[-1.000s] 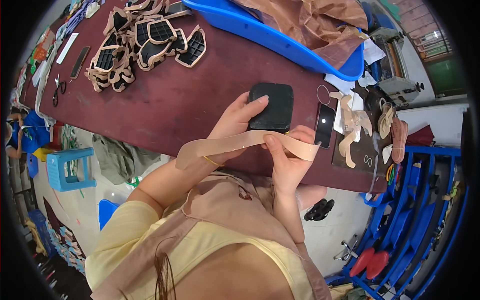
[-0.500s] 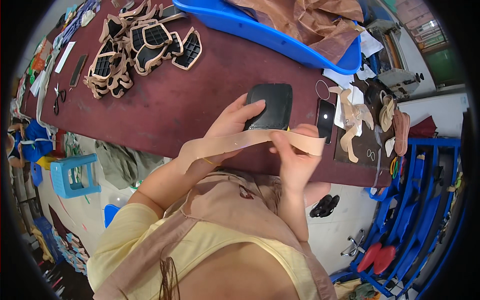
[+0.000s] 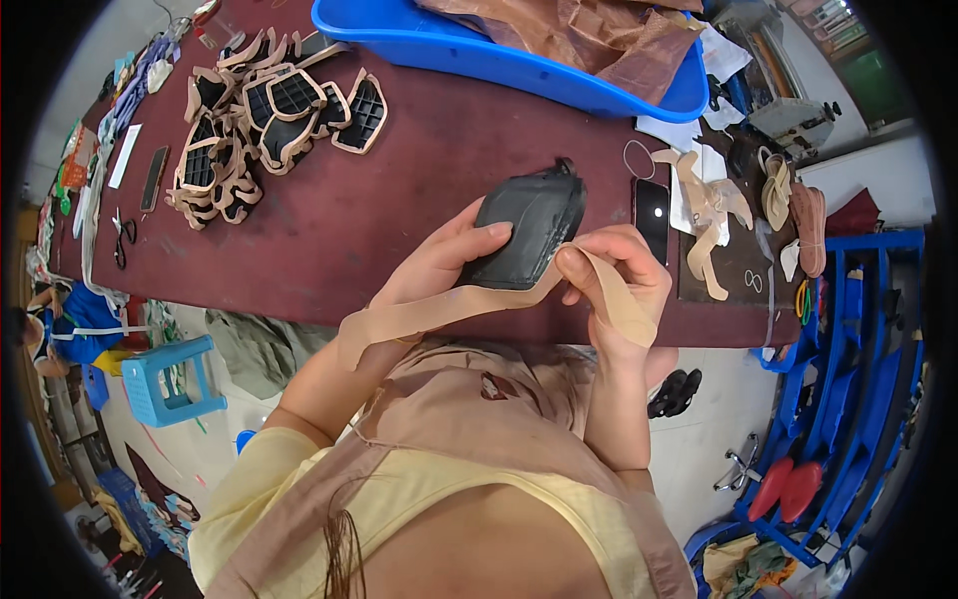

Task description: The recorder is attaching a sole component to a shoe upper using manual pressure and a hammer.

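Note:
My left hand (image 3: 444, 258) is closed on a black moulded piece (image 3: 527, 228), smooth on top and tilted, with its thumb lying on the upper face. A long beige strip (image 3: 429, 311) runs across my left wrist and along the near edge of this piece. Between thumb and fingers my right hand (image 3: 617, 262) pinches the strip near the piece's right corner. The strip's free end hangs over my right palm. At the far left lies a pile of similar black pieces (image 3: 289, 98) with gridded undersides and beige edging.
A blue tub (image 3: 479, 62) with brown sheeting stands at the back. On the right are a phone (image 3: 652, 215), beige scraps (image 3: 707, 262) and bundled cords (image 3: 806, 235). Scissors (image 3: 123, 238) lie far left. A blue stool (image 3: 175, 384) and blue rack (image 3: 848, 399) flank the table (image 3: 399, 170).
The black piece has tilted and turned, so its side shows. My right hand has brought the strip against the piece's near right corner, and the strip's free end now curls back over my palm.

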A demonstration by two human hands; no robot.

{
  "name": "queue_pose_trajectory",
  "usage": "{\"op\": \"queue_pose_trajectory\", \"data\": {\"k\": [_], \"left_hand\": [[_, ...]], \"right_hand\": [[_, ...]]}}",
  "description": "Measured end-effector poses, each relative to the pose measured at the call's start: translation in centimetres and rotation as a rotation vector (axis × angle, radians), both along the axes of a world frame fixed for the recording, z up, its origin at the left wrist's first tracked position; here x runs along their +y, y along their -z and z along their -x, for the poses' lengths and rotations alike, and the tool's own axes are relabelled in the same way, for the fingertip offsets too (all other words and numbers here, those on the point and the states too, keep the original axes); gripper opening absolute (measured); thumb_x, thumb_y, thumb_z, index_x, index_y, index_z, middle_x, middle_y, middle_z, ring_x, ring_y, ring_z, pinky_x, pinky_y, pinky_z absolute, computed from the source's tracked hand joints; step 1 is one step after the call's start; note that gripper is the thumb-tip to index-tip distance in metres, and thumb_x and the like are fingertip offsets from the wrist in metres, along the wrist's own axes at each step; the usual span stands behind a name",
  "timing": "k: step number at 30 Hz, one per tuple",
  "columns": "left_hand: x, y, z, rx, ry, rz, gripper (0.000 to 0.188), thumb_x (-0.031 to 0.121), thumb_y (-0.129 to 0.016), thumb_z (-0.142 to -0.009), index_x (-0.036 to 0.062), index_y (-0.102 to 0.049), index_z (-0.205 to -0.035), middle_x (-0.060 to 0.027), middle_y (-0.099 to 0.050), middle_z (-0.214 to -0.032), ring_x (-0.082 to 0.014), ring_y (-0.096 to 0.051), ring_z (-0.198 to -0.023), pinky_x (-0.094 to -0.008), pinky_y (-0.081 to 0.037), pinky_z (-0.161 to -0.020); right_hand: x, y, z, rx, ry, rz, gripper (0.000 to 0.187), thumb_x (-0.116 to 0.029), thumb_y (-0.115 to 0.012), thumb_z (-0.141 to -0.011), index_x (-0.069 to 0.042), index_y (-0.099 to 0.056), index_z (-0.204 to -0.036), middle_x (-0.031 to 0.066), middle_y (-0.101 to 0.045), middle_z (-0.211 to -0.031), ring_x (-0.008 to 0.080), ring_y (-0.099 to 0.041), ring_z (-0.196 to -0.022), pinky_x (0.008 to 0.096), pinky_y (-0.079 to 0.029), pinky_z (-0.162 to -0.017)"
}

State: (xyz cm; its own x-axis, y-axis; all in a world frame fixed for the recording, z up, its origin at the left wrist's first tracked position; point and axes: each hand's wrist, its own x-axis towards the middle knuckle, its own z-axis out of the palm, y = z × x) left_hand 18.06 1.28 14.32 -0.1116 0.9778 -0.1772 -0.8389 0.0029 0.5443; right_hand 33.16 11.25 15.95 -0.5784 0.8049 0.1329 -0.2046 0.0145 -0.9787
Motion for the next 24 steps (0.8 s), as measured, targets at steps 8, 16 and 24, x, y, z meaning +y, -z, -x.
{"op": "queue_pose_trajectory", "data": {"k": [8, 16, 24], "left_hand": [[-0.5, -1.1, -0.8, 0.031, 0.015, 0.009, 0.052, 0.016, -0.056, -0.091, 0.0025, -0.036, -0.137, -0.0095, -0.054, -0.123, -0.0142, -0.058, -0.106, -0.0297, -0.048, -0.091], [-0.9, -1.4, -1.1, 0.001, 0.038, -0.013, 0.059, 0.015, -0.059, -0.089, 0.0033, -0.032, -0.14, -0.0103, -0.051, -0.128, -0.0161, -0.054, -0.114, -0.0311, -0.045, -0.096], [-1.4, -1.0, -1.3, 0.01, 0.095, -0.029, 0.067, 0.014, -0.063, -0.083, 0.0041, -0.03, -0.141, -0.0112, -0.049, -0.13, -0.0188, -0.051, -0.119, -0.0341, -0.042, -0.1]], "right_hand": [[0.7, -0.5, -0.4, 0.043, 0.003, -0.049, 0.012, -0.003, -0.073, -0.078, 0.001, -0.068, -0.088, 0.0062, -0.059, -0.086, 0.0087, -0.058, -0.064, 0.0184, -0.046, -0.046], [1.0, -1.2, -0.6, 0.061, 0.025, -0.062, 0.013, -0.004, -0.073, -0.078, 0.002, -0.068, -0.088, 0.0077, -0.061, -0.086, 0.0101, -0.058, -0.063, 0.0194, -0.046, -0.046], [1.2, -0.4, -0.9, 0.159, 0.055, 0.079, 0.014, -0.002, -0.07, -0.08, 0.003, -0.066, -0.093, 0.0077, -0.062, -0.082, 0.0116, -0.06, -0.062, 0.0206, -0.046, -0.044]]}}
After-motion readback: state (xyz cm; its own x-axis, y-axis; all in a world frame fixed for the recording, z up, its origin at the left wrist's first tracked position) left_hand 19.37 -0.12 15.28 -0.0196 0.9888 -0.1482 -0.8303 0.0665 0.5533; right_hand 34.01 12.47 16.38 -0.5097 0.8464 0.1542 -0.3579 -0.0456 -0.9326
